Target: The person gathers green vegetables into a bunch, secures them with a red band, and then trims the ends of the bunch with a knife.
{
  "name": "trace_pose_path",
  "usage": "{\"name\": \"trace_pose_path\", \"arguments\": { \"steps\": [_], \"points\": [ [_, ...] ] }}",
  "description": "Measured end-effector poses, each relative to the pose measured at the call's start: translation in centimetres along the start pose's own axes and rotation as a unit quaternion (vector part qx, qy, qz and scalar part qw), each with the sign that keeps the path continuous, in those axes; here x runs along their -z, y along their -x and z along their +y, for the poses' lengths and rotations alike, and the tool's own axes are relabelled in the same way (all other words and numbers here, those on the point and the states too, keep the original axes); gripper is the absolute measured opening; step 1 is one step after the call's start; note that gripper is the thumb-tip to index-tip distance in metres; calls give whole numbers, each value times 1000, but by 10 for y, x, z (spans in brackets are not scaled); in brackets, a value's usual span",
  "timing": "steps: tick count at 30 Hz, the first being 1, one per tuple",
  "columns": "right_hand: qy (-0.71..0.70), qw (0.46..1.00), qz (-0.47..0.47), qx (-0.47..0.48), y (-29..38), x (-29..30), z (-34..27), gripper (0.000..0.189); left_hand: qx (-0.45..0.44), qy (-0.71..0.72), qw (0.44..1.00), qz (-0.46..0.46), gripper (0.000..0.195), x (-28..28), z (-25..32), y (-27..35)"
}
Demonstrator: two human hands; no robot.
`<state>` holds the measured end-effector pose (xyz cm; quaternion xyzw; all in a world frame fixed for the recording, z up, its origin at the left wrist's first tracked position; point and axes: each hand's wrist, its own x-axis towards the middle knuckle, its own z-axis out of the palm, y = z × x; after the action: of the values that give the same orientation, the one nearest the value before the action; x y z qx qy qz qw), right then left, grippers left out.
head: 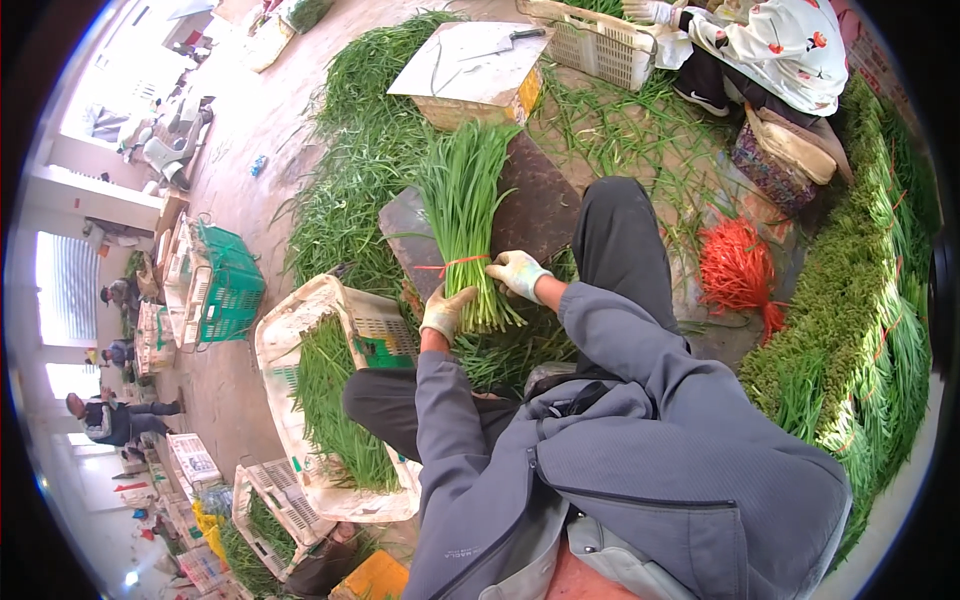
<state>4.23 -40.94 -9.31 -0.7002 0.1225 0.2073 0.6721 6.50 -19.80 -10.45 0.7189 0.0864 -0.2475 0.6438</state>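
A thick bundle of long green leafy stalks, perhaps Chinese chives [463, 202], lies across a dark board [534, 196] before me. Round its lower part runs a red tie [452, 264]. My left hand [448, 309], in a pale work glove, grips the cut ends from the left, below the tie. On the right side, my right hand [517, 274], in a stained glove, touches the stalks beside the tie with fingers bent; its exact hold on the tie is hidden. A bunch of red ties [739, 262] rests on the floor to the right.
Loose greens [341, 195] are heaped behind the board, near a box with a white top [465, 64] bearing a knife [504, 42]. A white crate of greens [281, 382] stands left. Tied bundles [832, 322] line the right. A co-worker's gloved hand [651, 11] is at the top right.
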Motion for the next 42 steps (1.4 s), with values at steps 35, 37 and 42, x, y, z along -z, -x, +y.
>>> {"name": "trace_pose_path", "arguments": {
  "steps": [35, 37, 42],
  "points": [
    [285, 923, 32, 256, 11, -33, 0, 22, -63, -50, 993, 91, 88, 12, 7, 12],
    [315, 915, 16, 251, 12, -31, -1, 22, -88, -110, 989, 47, 95, 5, 5, 15],
    [268, 872, -397, 98, 76, -26, -67, 24, -71, -5, 997, 19, 61, 25, -7, 24]
  ]
}}
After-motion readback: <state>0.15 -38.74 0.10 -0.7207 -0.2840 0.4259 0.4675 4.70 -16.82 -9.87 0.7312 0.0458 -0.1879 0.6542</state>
